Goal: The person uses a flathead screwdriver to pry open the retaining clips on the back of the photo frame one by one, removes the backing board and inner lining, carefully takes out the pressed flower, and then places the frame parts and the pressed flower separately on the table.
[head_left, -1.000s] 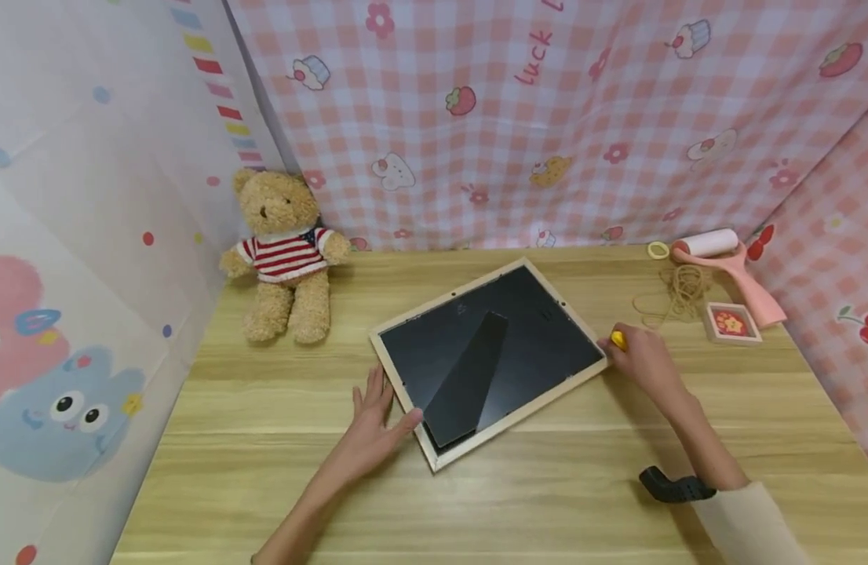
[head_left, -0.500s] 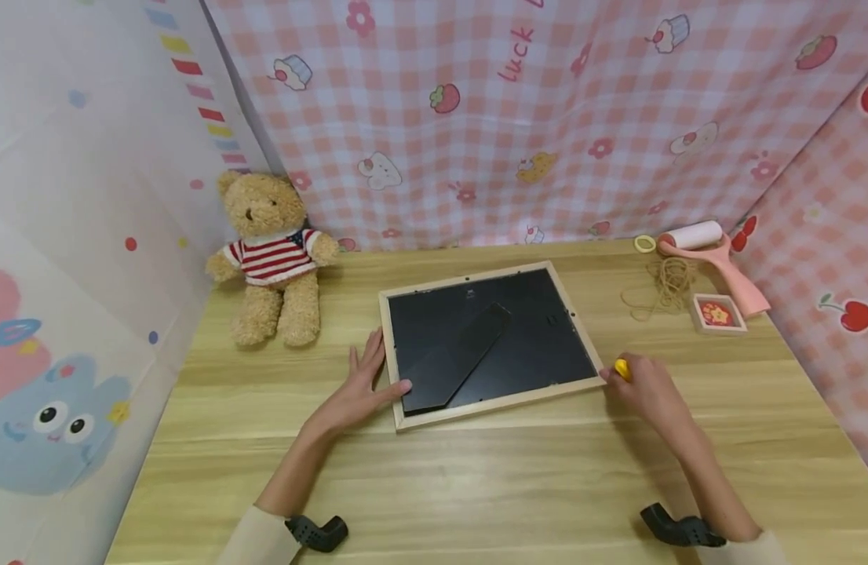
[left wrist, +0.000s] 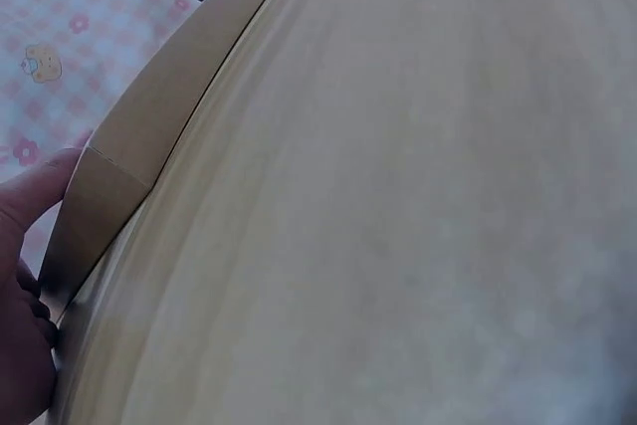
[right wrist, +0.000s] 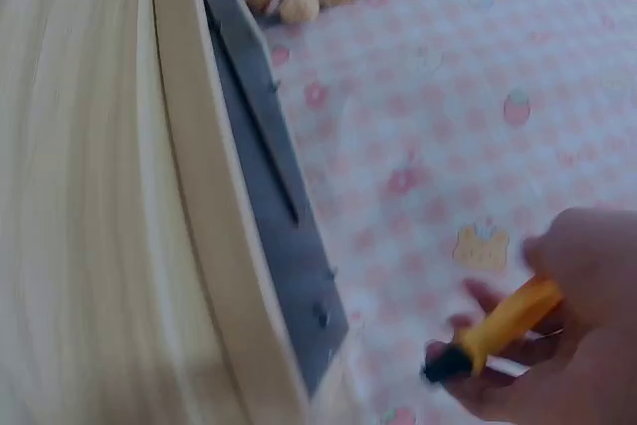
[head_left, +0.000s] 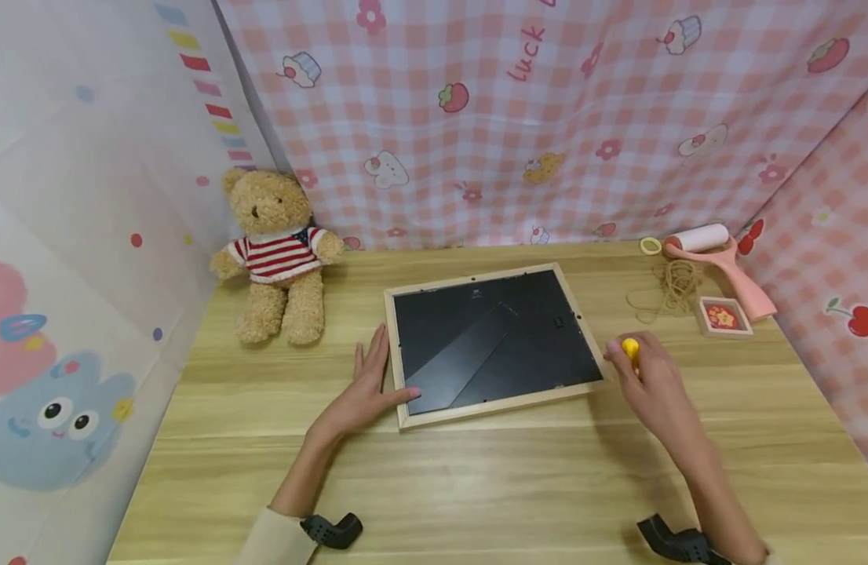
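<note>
A picture frame (head_left: 519, 399) with a pale wooden border lies face down, its black backing and flat stand leg (head_left: 469, 353) showing. Beside its left edge is my left hand (head_left: 359, 400), thumb resting over the border near the front corner and fingers stretched along the outer side. In the left wrist view the thumb (left wrist: 45, 186) reaches over the frame's corner. My right hand (head_left: 653, 380) is just off the right front corner, gripping a yellow-handled tool (right wrist: 513, 320) with a dark end; its exact kind I cannot tell.
A teddy bear (head_left: 282, 259) in a striped shirt sits at the back left. At the back right are a pink lint roller (head_left: 738, 282), a yellow ring (head_left: 650, 246), tangled twine (head_left: 677, 284) and a small box (head_left: 725, 317) with a star design. A checked curtain (head_left: 434, 141) hangs behind.
The frame has turned clockwise, its front left corner swinging away and to the left with my left hand. My right hand, still holding the tool, has come slightly away from the frame's right corner.
</note>
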Tool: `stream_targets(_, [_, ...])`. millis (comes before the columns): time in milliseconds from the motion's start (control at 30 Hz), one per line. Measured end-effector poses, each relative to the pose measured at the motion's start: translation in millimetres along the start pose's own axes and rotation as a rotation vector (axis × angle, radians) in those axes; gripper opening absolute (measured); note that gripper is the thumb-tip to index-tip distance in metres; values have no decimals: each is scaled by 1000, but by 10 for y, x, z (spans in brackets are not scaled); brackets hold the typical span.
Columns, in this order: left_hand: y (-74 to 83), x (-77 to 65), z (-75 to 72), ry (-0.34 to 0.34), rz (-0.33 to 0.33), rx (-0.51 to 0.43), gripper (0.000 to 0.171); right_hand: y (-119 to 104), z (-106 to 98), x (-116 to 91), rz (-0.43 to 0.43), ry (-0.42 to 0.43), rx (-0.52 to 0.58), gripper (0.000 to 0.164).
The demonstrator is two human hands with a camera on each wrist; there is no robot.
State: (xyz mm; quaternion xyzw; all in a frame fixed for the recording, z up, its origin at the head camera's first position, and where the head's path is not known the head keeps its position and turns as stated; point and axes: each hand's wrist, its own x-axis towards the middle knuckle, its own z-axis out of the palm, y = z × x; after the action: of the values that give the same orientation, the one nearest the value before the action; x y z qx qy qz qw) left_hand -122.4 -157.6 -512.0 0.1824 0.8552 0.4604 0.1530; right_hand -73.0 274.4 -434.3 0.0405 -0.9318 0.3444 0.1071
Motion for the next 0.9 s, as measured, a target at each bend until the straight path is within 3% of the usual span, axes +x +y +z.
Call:
stream_targets(100, [3, 13, -14, -13, -3, 1, 122, -177, 59, 18, -13, 67, 96, 37])
stream_targets(200, [5, 32, -25, -19, -9, 5, 122, -302, 130, 52, 11, 49, 217, 39])
stream_targets(333, [-2, 64, -42, -25, -4, 6, 122, -368, 284, 118, -35, -29, 459, 39])
stream_targets(467, [-32, 84, -63, -25, 19, -11, 122, -372, 516, 175, -81, -136, 660, 29])
stream_targets(567, [-59, 97, -82, -27, 29, -18, 123, -400, 684, 217, -46, -223, 725, 22])
stream_targets(700, [-96, 125, -110, -30, 51, -28, 124, -476, 881, 300, 38, -320, 806, 28])
stream_targets(900, [-142, 168, -133, -28, 61, -60, 124, -580, 1130, 444, 98, -387, 861, 37])
